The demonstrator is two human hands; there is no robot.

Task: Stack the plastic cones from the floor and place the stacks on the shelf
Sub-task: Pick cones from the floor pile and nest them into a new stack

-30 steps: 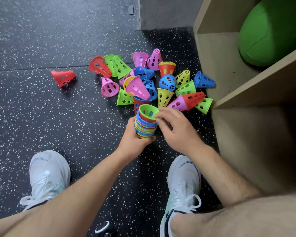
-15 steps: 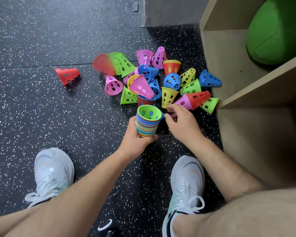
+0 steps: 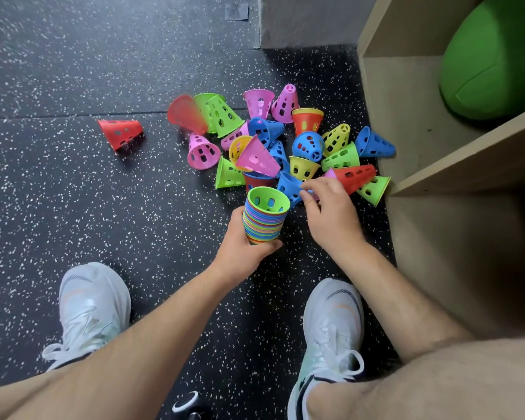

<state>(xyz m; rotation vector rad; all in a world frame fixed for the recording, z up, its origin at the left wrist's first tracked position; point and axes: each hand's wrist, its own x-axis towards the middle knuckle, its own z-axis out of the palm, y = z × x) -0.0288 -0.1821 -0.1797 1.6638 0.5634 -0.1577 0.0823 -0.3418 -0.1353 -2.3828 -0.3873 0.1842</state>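
**Stacking well under way, no stack on the shelf yet**

The left hand (image 3: 243, 247) grips a tall stack (image 3: 264, 218) of nested cones, a green one on top, just in front of the pile (image 3: 264, 140). The right hand (image 3: 331, 216) curls its fingertips onto the rim of a blue cone (image 3: 288, 186) beside the stack, apparently pinching it as the next one to add. Many cones lie loose on the floor (image 3: 73, 192), and a red cone (image 3: 120, 133) sits well apart to the left, so I judge the job roughly half done. The wooden shelf (image 3: 467, 159) on the right shows only a green ball (image 3: 494, 62) (its lower part is in shadow). The floor is dark speckled rubber, with a grey wall corner behind.
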